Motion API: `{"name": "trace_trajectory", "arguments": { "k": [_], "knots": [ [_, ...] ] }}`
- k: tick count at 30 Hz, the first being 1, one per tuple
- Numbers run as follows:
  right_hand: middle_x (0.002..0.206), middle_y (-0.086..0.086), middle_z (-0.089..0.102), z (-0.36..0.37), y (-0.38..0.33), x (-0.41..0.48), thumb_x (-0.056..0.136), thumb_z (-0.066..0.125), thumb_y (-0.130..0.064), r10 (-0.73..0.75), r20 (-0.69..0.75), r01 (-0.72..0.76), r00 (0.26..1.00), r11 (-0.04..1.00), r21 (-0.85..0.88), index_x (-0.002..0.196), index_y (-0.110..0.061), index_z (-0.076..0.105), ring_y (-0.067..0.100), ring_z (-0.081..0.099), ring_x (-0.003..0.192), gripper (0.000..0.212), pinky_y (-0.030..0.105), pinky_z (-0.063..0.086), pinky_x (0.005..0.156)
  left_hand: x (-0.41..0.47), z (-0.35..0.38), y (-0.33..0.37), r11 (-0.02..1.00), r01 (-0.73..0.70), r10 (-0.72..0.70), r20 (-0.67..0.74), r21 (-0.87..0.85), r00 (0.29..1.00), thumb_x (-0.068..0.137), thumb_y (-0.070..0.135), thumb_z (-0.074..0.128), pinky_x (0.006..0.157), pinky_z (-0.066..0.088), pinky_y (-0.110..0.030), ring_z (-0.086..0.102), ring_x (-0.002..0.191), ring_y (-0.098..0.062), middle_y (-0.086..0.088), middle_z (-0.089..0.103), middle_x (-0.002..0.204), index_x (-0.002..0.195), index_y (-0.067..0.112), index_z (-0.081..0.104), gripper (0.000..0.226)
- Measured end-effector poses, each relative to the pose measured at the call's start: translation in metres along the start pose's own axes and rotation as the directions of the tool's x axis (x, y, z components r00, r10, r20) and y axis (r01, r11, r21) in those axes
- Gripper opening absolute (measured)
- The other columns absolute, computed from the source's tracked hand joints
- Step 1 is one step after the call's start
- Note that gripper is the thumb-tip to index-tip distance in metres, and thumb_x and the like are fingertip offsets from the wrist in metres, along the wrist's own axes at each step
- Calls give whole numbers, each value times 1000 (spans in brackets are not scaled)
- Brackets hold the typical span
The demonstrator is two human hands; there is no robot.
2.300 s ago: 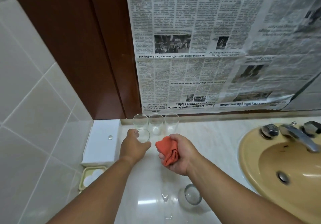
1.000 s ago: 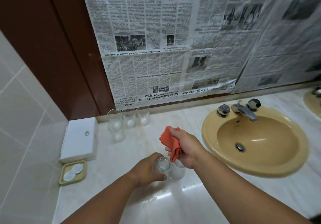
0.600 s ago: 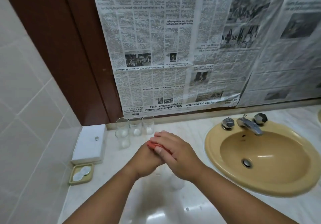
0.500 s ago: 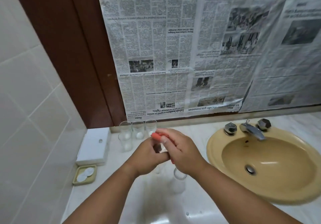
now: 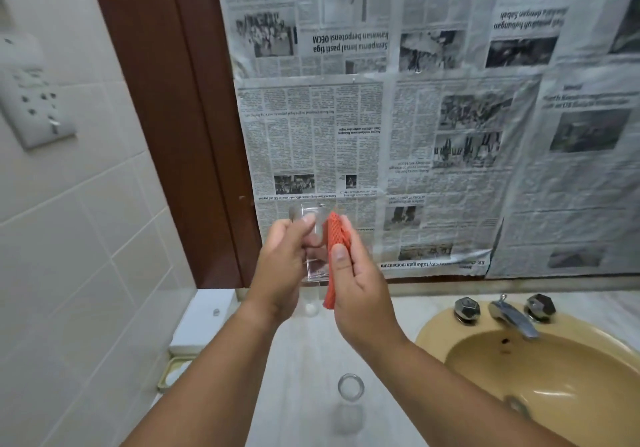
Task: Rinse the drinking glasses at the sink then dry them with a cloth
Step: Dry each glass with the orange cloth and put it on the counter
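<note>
My left hand [image 5: 282,266] grips a clear drinking glass [image 5: 313,238], raised in front of the newspaper-covered wall. My right hand [image 5: 356,280] holds an orange cloth [image 5: 336,242] flat against the right side of that glass, thumb pressing the cloth. Another clear glass [image 5: 350,387] stands upright on the counter below my arms. Behind my left hand a further glass [image 5: 311,308] shows partly at the back of the counter; the others there are hidden.
A yellow sink [image 5: 554,370] with a chrome tap [image 5: 512,315] and two knobs lies at the right. A white box [image 5: 204,318] and a small soap dish [image 5: 173,372] sit at the counter's left end. A wall socket [image 5: 34,100] hangs on the left tiles.
My left hand set a glass at the back row, took another from the counter and lifted it up. The right hand brought the orange cloth against it. The view tilted upward.
</note>
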State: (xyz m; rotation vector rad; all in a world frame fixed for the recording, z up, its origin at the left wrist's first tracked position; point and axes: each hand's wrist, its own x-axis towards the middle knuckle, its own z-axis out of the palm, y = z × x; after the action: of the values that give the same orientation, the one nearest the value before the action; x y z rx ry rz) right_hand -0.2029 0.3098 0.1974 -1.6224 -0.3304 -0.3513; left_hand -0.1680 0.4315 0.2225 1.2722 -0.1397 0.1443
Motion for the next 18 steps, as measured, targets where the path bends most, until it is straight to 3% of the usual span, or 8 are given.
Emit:
{"name": "trace_trajectory", "arguments": {
  "k": [1,4,5,9,12,15,18],
  "knots": [
    [156,-19,51,-3,-6,-1,113,39,-38,-14,-6,14,1000,1000,-6,162,-40,34,-7,50,136,49,12,41,109,-1,3,5,1000,-20,19,24,18,1000,96,46,66,77,52,-44,68,81,-26,-9,69,94,101,14,55,35],
    [155,-17,53,-18,-30,22,113,39,-42,-43,-77,46,996,998,35,160,-44,35,14,54,140,48,42,46,118,-10,19,14,991,-17,1,117,135,993,108,52,50,84,51,-48,70,102,-33,-8,75,117,123,16,67,42],
    [154,-17,53,-22,-37,34,113,39,-41,-33,-101,39,994,998,55,160,-42,37,10,53,141,47,44,44,120,-12,26,17,987,-11,-5,101,159,995,107,55,50,82,49,-45,66,100,-29,-5,72,116,123,20,68,43],
    [157,-22,46,-32,-57,37,113,40,-38,-95,-75,101,993,993,70,162,-38,34,-6,46,141,49,32,40,120,-15,46,34,986,-47,44,26,157,999,92,66,58,81,51,-42,60,94,-21,-8,59,114,129,20,59,60],
    [156,-23,47,-30,-55,7,113,42,-34,-164,-49,163,985,987,-10,163,-39,29,-4,48,141,52,33,44,118,-20,51,43,982,-138,143,-29,125,989,101,54,60,77,57,-37,68,92,-19,-7,64,110,125,14,53,47],
    [155,-22,49,-40,-62,16,114,42,-32,-175,-94,177,980,984,14,163,-38,31,-7,47,140,51,31,42,120,-27,63,47,975,-167,168,3,143,986,109,44,53,71,56,-34,71,92,-19,-7,69,104,116,9,59,36],
    [157,-16,50,-52,-80,41,113,41,-35,-134,-127,146,983,985,93,162,-37,35,-2,48,141,49,33,40,122,-32,73,49,976,-154,150,39,153,988,111,47,46,79,54,-41,70,98,-20,-6,70,107,112,19,65,35]
  ]
}}
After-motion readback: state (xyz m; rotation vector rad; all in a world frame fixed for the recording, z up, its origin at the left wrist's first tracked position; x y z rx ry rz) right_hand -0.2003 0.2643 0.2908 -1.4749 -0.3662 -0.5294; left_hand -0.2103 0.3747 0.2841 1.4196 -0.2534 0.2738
